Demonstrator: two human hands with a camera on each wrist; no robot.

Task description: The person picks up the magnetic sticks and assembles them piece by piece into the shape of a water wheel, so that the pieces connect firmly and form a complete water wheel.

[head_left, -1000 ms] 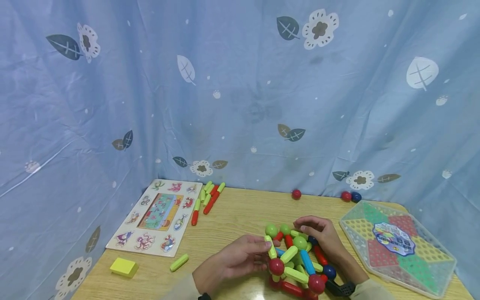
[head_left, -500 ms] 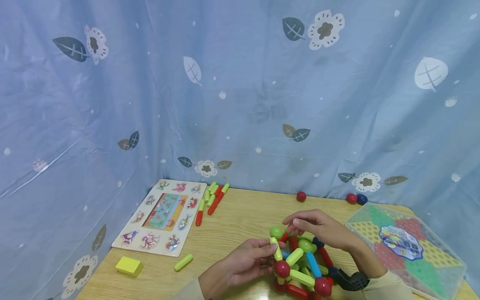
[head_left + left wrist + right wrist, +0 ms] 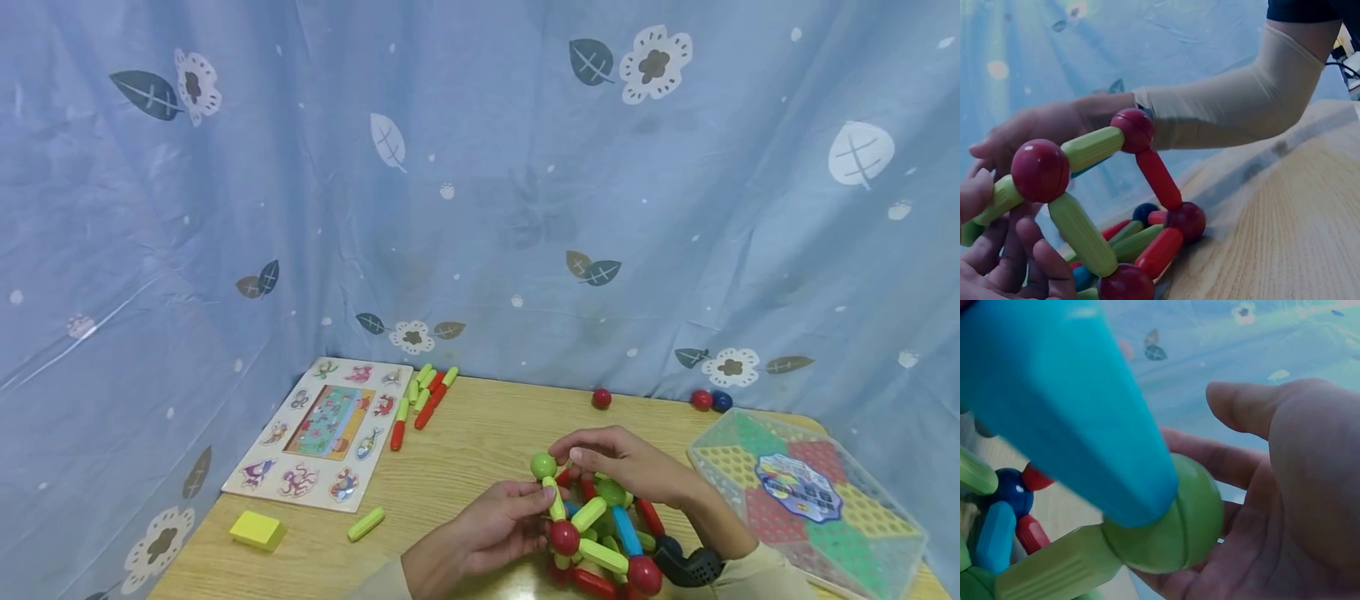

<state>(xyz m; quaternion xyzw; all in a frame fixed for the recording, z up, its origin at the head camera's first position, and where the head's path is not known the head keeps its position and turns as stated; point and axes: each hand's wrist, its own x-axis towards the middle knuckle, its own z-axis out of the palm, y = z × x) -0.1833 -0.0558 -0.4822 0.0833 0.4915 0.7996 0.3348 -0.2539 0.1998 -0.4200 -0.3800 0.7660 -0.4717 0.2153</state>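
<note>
A frame of magnetic sticks and balls stands on the table before me. My left hand [image 3: 504, 527] grips a yellow-green stick [image 3: 555, 498] at its left side, thumb against it. A light green ball [image 3: 543, 466] sits at that stick's upper end, and a dark red ball [image 3: 565, 537] at its lower end. My right hand [image 3: 626, 462] arches over the far side, fingertips near the light green ball. In the right wrist view its thumb stands apart, and its fingers lie behind another green ball [image 3: 1172, 519] joined to a blue stick [image 3: 1079, 412]. Part of the frame is hidden behind this hand.
At the back left lie several loose red and yellow-green sticks [image 3: 431, 404] beside a sea-animal puzzle board [image 3: 262, 492]. A yellow block [image 3: 257, 531] and a single stick [image 3: 366, 524] are nearer. Loose balls [image 3: 602, 398] and a hexagonal game box [image 3: 810, 500] stand back right.
My right hand has moved left over the far side of the frame, and its fingertips have come close to the light green ball. The left hand keeps its grip on the stick.
</note>
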